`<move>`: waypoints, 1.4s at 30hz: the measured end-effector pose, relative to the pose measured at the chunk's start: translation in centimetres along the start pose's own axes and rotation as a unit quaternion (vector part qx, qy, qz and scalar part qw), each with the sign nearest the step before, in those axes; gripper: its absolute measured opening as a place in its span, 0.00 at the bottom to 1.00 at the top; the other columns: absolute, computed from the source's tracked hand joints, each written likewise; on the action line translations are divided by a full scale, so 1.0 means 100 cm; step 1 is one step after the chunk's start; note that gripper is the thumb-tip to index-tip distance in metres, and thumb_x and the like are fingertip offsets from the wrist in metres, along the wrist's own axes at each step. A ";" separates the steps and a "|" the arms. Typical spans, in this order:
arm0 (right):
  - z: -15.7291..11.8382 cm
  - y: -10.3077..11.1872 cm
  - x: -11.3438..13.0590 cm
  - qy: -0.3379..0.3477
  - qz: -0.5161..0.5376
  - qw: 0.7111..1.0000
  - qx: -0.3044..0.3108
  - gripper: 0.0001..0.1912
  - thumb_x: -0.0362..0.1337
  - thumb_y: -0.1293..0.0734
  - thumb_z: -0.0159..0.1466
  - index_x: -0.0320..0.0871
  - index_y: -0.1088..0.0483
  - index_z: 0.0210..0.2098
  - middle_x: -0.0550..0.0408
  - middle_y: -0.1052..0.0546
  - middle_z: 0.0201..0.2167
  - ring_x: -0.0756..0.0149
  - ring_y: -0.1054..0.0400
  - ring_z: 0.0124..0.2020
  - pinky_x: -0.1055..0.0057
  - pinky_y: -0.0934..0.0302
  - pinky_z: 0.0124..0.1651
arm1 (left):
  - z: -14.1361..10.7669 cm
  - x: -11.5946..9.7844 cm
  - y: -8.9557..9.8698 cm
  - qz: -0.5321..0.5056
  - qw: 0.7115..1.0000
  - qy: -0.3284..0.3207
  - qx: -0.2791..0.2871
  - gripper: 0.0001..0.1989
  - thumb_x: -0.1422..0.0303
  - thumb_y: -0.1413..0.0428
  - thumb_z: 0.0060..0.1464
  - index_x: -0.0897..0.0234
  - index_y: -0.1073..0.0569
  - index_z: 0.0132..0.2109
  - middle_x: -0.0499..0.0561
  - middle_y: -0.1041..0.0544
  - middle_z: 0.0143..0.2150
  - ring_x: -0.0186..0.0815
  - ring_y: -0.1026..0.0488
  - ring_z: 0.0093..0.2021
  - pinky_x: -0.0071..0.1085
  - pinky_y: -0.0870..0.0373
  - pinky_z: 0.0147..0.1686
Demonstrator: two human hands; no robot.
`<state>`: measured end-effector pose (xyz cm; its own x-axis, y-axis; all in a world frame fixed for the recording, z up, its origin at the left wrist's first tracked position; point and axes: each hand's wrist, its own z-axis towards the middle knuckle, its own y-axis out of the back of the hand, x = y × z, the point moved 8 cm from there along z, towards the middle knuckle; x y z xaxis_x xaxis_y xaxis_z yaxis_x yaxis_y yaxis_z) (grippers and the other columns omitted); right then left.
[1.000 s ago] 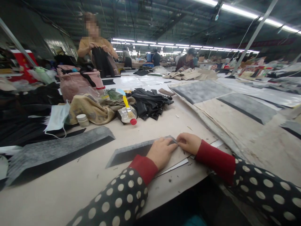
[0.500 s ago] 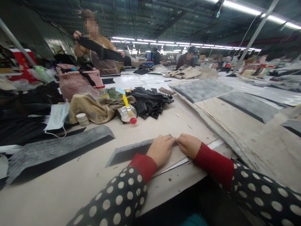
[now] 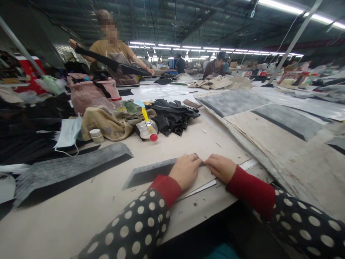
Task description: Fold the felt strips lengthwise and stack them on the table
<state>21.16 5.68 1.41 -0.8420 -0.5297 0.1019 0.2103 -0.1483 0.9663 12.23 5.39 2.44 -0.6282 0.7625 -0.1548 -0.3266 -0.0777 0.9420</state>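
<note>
A narrow grey-and-black fabric strip lies on the pale work table. My left hand rests over its right part, fingers bent together and gripping the strip's edge near the end. Close beside it, my right hand pinches the strip's right tip between thumb and fingers. Part of the strip is hidden beneath my left hand. Just below both hands, the edge of a white sheet shows. To the left, a larger grey-and-black fabric piece lies flat.
Beyond the strip are a pile of black strips, a clear bottle with a yellow brush on it, a small jar and a face mask. Layered cloth covers the right side. A co-worker stands across the table.
My right hand has shifted slightly right, its fingers a little straighter; my left hand stays nearly in place. Across the table, the co-worker has stretched the black piece wider between their hands.
</note>
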 end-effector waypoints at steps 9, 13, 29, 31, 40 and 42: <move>-0.009 0.000 0.016 0.019 -0.075 0.997 0.026 0.17 0.24 0.44 0.53 0.38 0.31 0.39 0.48 0.32 0.30 0.63 0.41 0.34 0.66 0.43 0.38 | -0.001 -0.002 0.000 0.000 1.000 -0.003 0.024 0.16 0.70 0.58 0.56 0.57 0.36 0.51 0.51 0.34 0.44 0.35 0.39 0.41 0.34 0.38 0.43; -0.015 0.004 0.005 0.017 0.002 1.000 -0.001 0.17 0.26 0.44 0.54 0.39 0.30 0.39 0.48 0.31 0.31 0.63 0.40 0.35 0.66 0.42 0.39 | -0.003 -0.002 0.000 0.012 1.000 0.001 0.029 0.16 0.69 0.59 0.57 0.56 0.36 0.51 0.51 0.35 0.46 0.36 0.40 0.42 0.35 0.38 0.42; 0.016 -0.001 -0.008 0.018 0.171 0.984 -0.048 0.16 0.31 0.45 0.59 0.41 0.30 0.43 0.50 0.30 0.31 0.68 0.37 0.34 0.69 0.40 0.39 | -0.005 0.004 -0.004 -0.027 0.999 0.033 0.007 0.15 0.69 0.57 0.56 0.53 0.35 0.50 0.52 0.38 0.49 0.38 0.40 0.48 0.38 0.39 0.46; 0.014 -0.002 -0.003 0.041 0.148 0.987 -0.044 0.17 0.29 0.45 0.58 0.40 0.31 0.44 0.49 0.31 0.31 0.67 0.38 0.34 0.68 0.41 0.39 | -0.005 0.004 -0.003 -0.034 0.999 0.033 0.005 0.15 0.70 0.57 0.56 0.54 0.35 0.50 0.52 0.37 0.49 0.38 0.40 0.47 0.38 0.39 0.47; 0.018 -0.005 0.007 0.059 0.045 0.997 -0.016 0.18 0.26 0.46 0.55 0.38 0.31 0.42 0.49 0.32 0.31 0.65 0.41 0.34 0.67 0.42 0.39 | -0.003 0.007 -0.001 -0.074 0.997 0.025 -0.004 0.12 0.74 0.56 0.54 0.64 0.32 0.43 0.51 0.32 0.43 0.34 0.38 0.44 0.33 0.40 0.48; 0.019 -0.006 0.010 0.067 0.023 0.997 -0.007 0.18 0.25 0.46 0.54 0.38 0.31 0.41 0.49 0.32 0.30 0.65 0.42 0.33 0.67 0.43 0.39 | -0.001 0.012 -0.001 -0.090 0.995 0.039 -0.008 0.12 0.76 0.57 0.54 0.65 0.32 0.41 0.51 0.32 0.41 0.33 0.37 0.43 0.31 0.39 0.47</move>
<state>19.27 6.80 1.42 -0.7571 -0.6435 0.1131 0.2547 -0.1313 0.9580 11.44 6.29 2.17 -0.6110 0.7132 -0.3436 -0.4492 0.0451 0.8923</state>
